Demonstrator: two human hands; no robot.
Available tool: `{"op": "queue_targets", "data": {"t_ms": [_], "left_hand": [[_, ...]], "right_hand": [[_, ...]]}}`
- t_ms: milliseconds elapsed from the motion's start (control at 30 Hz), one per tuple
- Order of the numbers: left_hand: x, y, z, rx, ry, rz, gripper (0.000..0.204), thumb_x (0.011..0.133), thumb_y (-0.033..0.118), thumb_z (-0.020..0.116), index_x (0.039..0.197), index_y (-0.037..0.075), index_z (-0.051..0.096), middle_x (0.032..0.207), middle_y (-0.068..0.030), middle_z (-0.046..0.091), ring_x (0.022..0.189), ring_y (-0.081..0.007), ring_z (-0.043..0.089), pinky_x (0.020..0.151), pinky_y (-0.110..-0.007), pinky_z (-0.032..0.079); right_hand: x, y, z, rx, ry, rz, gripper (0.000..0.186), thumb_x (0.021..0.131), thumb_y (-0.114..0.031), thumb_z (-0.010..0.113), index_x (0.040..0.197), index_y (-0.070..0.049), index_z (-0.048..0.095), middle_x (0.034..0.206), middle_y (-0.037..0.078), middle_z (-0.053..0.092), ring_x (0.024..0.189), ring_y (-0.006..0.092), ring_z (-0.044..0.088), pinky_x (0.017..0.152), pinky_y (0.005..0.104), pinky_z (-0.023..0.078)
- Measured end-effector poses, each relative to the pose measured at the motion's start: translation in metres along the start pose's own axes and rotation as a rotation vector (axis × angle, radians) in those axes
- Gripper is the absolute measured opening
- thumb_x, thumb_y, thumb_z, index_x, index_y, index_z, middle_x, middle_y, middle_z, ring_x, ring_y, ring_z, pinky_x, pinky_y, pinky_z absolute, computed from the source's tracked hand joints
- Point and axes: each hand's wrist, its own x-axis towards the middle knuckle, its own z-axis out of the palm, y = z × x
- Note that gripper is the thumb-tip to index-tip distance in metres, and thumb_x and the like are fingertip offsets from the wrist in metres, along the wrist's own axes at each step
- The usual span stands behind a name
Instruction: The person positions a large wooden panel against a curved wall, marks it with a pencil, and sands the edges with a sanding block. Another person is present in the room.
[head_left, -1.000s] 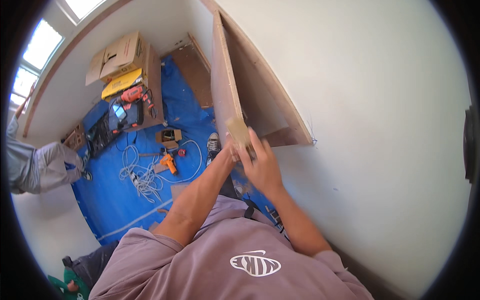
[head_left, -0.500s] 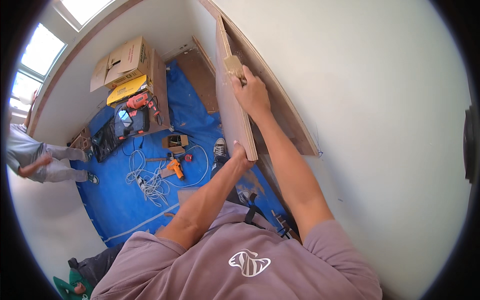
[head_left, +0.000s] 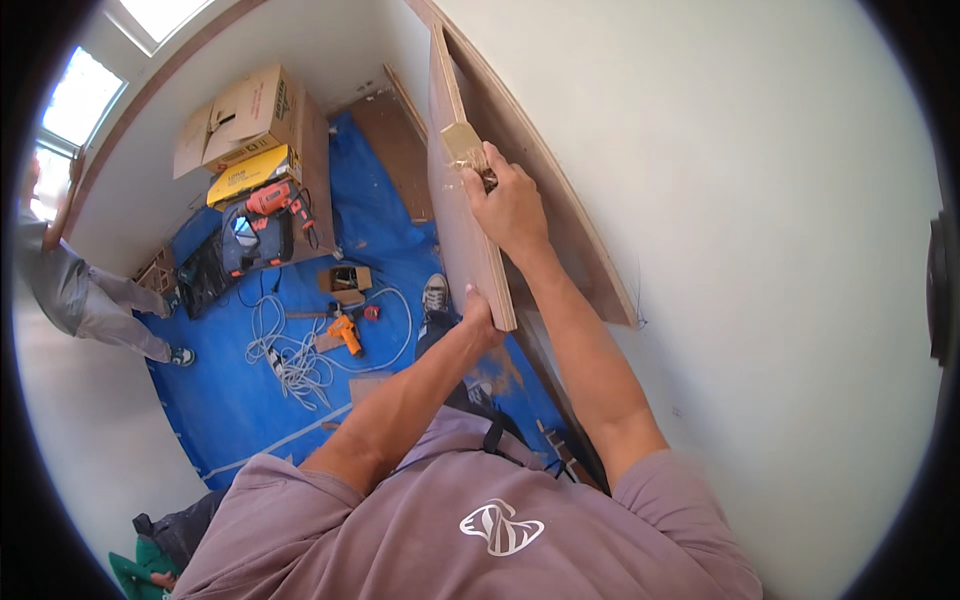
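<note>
A brown wooden panel (head_left: 464, 220), like a cabinet door, stands out at an angle from a wooden frame (head_left: 590, 240) on the wall. My left hand (head_left: 481, 315) grips the panel's near end. Its thumb lies on the side face, and the other fingers are mostly hidden. Farther up the same panel, my right hand (head_left: 508, 200) is closed around a tan, flat block-like object (head_left: 462, 145) with a shiny, crinkled part. That object rests against the panel's top edge; I cannot make out its exact kind.
Blue sheeting (head_left: 225, 420) covers much of the floor. On it lie a coiled white cord (head_left: 300, 375), an orange drill (head_left: 346, 334) and a small open box (head_left: 345, 283). Cartons (head_left: 240, 120) and a red power tool (head_left: 270, 198) are stacked beyond. Another person (head_left: 100, 300) stands at far left.
The tan object and my right hand have shifted slightly toward me along the panel edge. My left hand keeps its grip. The person at far left has moved, with an arm raised toward the window.
</note>
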Motion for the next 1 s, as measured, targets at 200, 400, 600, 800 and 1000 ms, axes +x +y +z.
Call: {"op": "queue_targets", "data": {"t_ms": [200,400,600,800,1000], "left_hand": [[0.037,0.0,-0.008,-0.049,-0.096,-0.095,0.073,0.115,0.073,0.024,0.132,0.015,0.066,0.105,-0.0045,0.075,0.091,-0.0243,0.075,0.075,-0.043,0.065],[0.007,-0.003,-0.003,0.078,-0.404,0.039,0.091,0.112,0.078,0.014,0.164,0.012,0.051,0.163,-0.017,0.058,0.146,-0.0396,0.059,0.126,-0.057,0.045],[-0.014,0.001,0.006,-0.134,-0.277,-0.098,0.068,0.119,0.063,0.027,0.146,0.011,0.061,0.13,-0.0125,0.074,0.112,-0.0329,0.074,0.102,-0.051,0.062],[0.02,-0.007,-0.001,0.082,-0.02,-0.119,0.084,0.115,0.074,0.015,0.147,0.01,0.059,0.129,-0.0152,0.071,0.114,-0.0348,0.069,0.1,-0.06,0.057],[0.026,-0.007,-0.018,0.044,-0.096,-0.134,0.082,0.114,0.076,0.015,0.139,0.014,0.064,0.125,-0.0117,0.069,0.112,-0.0354,0.066,0.098,-0.07,0.054]], "right_hand": [[0.028,0.0,0.004,-0.03,0.047,0.053,0.066,0.105,-0.045,0.067,0.159,-0.008,0.059,0.122,0.034,0.073,0.116,0.0518,0.071,0.099,0.0564,0.058],[-0.134,-0.019,-0.053,0.078,-0.04,0.09,0.063,0.106,-0.037,0.07,0.16,-0.008,0.056,0.116,0.034,0.068,0.106,0.0545,0.071,0.088,0.0572,0.059],[-0.112,0.005,-0.039,0.085,-0.02,0.024,0.062,0.104,-0.031,0.072,0.159,-0.004,0.057,0.115,0.033,0.068,0.102,0.0529,0.071,0.087,0.0558,0.059],[0.105,0.004,0.041,-0.113,0.023,0.027,0.065,0.107,-0.045,0.063,0.157,-0.004,0.059,0.117,0.034,0.072,0.11,0.0511,0.073,0.095,0.056,0.061],[0.206,-0.012,0.076,-0.096,0.015,0.025,0.067,0.107,-0.045,0.063,0.159,-0.004,0.057,0.12,0.034,0.073,0.111,0.0503,0.075,0.099,0.0566,0.061]]}}
